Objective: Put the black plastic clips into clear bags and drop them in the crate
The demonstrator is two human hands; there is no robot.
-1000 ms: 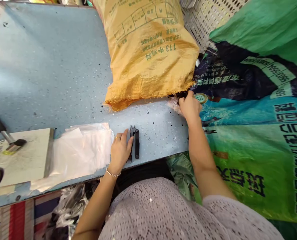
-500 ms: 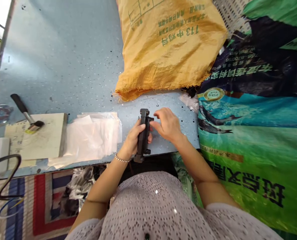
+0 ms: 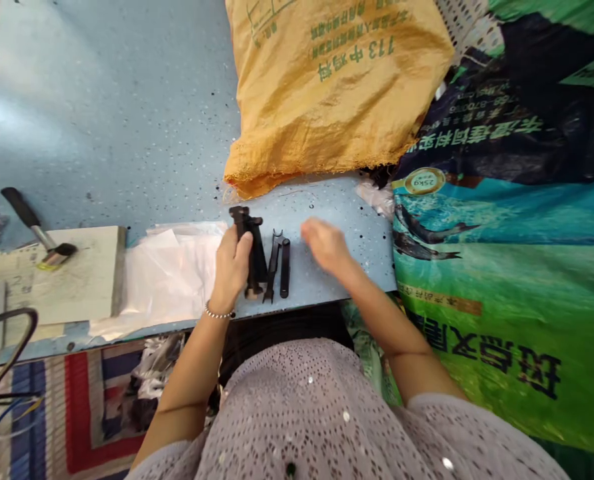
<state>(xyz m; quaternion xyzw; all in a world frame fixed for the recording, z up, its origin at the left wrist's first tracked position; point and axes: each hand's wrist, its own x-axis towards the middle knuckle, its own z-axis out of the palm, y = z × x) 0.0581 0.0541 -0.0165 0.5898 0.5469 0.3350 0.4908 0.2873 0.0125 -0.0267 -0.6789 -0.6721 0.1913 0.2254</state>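
My left hand (image 3: 233, 265) is closed around a black elongated plastic part (image 3: 257, 257) with clamp-like ends, above the table's front edge. Right beside it, a slim black piece (image 3: 273, 267) with forked ends and a flat black bar with rounded ends (image 3: 285, 269) lie side by side on the blue table. To the right of these, my right hand (image 3: 325, 245) hovers with its fingers curled together, slightly blurred. Whether anything small sits inside those fingers is hidden.
A stack of clear plastic bags (image 3: 169, 273) lies left, next to a pale block (image 3: 87, 280) with a black-handled hammer (image 3: 39, 230) on it. An orange woven sack (image 3: 327, 113) covers the back. A green-blue sack (image 3: 501, 280) stands right; a black cable (image 3: 31, 327) loops at lower left.
My left hand has moved left with the black part, which is tilted differently. The forked piece and flat bar now show on the table. My right hand has left the part and its fingers have curled in.
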